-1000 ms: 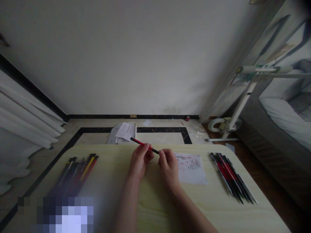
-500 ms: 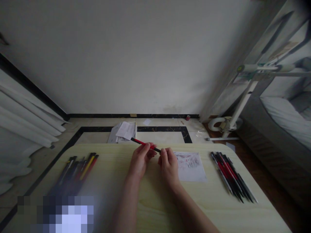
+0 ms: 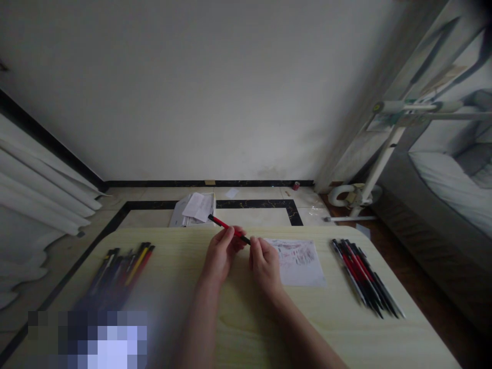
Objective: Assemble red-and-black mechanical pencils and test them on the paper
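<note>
A red and black pen [image 3: 220,222] slants above the table, its black far end pointing up and left. My left hand [image 3: 222,251] is closed around its middle, thumb on top. At the pen's lower black end, the fingers of my right hand [image 3: 265,259] are pinched together; the very tip is hidden there. Just beside my right hand lies a white sheet of paper [image 3: 303,266] with dark and reddish scribbles, partly covered by the hand.
On the wooden table [image 3: 246,328], a row of red, black and silver pens [image 3: 365,277] lies at right. Another group of pens [image 3: 134,264] lies at left, blurred by glare. Beyond the table, a box of papers [image 3: 196,207] stands on the floor. White exercise equipment [image 3: 378,164] stands at right.
The pen tilts slightly more steeply, and my right hand has shifted a little to the left. The pens and paper on the table stay in place.
</note>
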Motion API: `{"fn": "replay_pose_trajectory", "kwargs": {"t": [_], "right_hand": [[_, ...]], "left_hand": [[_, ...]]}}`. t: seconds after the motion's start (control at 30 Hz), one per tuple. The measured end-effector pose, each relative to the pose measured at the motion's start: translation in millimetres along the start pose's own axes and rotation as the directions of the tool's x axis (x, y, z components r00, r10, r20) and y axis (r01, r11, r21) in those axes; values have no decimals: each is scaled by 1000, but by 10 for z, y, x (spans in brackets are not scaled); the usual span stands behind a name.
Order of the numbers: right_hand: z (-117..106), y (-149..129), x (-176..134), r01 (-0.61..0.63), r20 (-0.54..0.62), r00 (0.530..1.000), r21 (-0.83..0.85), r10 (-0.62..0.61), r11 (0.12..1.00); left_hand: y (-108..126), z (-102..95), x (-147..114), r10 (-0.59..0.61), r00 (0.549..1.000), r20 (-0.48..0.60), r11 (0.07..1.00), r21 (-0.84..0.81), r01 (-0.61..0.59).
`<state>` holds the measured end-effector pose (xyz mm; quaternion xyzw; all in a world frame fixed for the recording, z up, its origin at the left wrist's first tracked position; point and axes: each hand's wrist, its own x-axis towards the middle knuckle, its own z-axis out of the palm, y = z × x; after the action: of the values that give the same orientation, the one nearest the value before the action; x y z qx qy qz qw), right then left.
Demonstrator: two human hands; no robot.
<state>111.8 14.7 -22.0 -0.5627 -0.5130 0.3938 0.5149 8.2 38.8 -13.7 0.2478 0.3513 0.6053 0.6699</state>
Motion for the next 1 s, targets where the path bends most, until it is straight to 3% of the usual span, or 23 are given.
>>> {"fn": "replay_pose_trajectory", "kwargs": {"t": [0.23, 0.5, 0.63, 0.77, 0.87, 1.0], "right_hand": [[4, -46, -15, 33, 12, 999, 2, -33, 999], [18, -12, -48, 56, 26, 998, -135, -53, 989], [2, -71, -89, 160, 62, 987, -199, -150, 967], [-8, -118, -129, 239, 163, 966, -258, -202, 936], [7, -108, -132, 209, 186, 970, -289, -159, 934], [40, -64, -119, 146, 115, 987, -411, -108, 900]], "left_hand": [[-11, -2, 30, 42, 996, -74, 997, -57, -47], [35, 23, 15, 12, 996, -94, 996, -89, -20], [66, 31, 7, -57, 984, -168, 989, -143, 33], [90, 17, 3, -79, 990, -114, 982, -182, 57], [86, -5, 6, -73, 992, -104, 981, -186, 52], [75, -13, 9, -58, 991, -124, 984, -173, 36]]}}
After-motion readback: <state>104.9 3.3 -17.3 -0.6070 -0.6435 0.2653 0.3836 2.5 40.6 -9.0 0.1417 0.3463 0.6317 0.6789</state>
